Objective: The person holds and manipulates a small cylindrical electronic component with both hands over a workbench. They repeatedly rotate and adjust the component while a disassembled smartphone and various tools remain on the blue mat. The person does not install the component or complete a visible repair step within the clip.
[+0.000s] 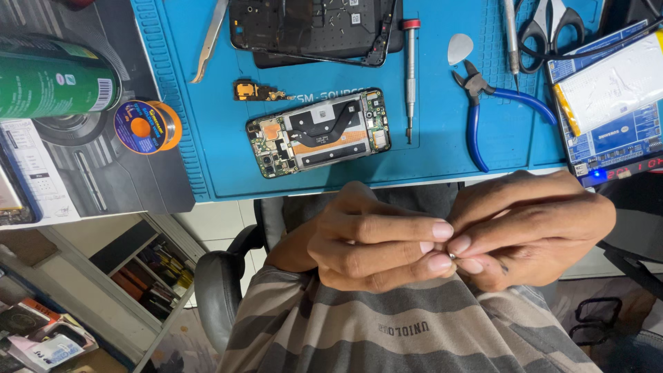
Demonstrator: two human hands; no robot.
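Both hands | tiny metal part [452,255] pinched between touching fingers [442,230]

left hand [373,242], right hand [532,228], fingertips pinching tiny metal part [452,255], opened phone [319,132]

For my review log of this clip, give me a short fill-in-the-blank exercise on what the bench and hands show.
1. The left hand and right hand pinch a tiny metal part between their ____.
2. The opened phone lies on a ____ work mat.
3. The pliers have ____ handles.
4. The solder spool sits to the ____ of the phone.

Missing words: fingertips; blue; blue; left
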